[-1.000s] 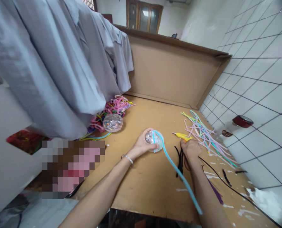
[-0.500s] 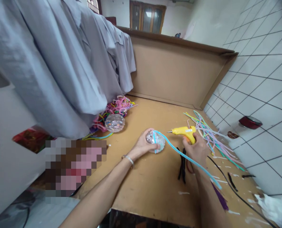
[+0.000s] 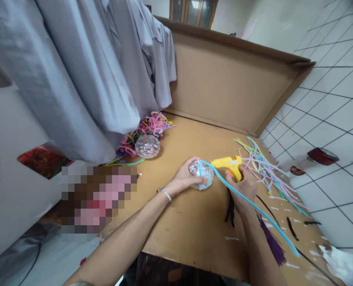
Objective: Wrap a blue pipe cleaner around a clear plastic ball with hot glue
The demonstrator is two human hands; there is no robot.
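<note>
My left hand (image 3: 188,174) is closed around a clear, faceted ball (image 3: 206,179) with a sparkly look. A light blue pipe cleaner (image 3: 247,198) lies across the ball, and its long free end sweeps down to the right over my right forearm. In my right hand (image 3: 245,184) is a yellow hot glue gun (image 3: 226,163), gripped by its handle. Its nozzle points left and reaches the pipe cleaner by the ball's upper right; whether it touches cannot be made out. A second clear ball (image 3: 147,146) rests farther back on the left.
Tangled colourful pipe cleaners (image 3: 155,125) lie behind the second ball, below hanging grey cloth (image 3: 105,71). Loose pastel pipe cleaners (image 3: 268,174) spread at the right by the tiled wall. A purple tassel-like bundle (image 3: 271,242), black pieces (image 3: 230,208), a cord and white tissue (image 3: 343,262) are nearby.
The glue gun has moved left, bringing its nozzle from a gap away up to the ball. My left hand still holds the ball. The view has tilted downward slightly.
</note>
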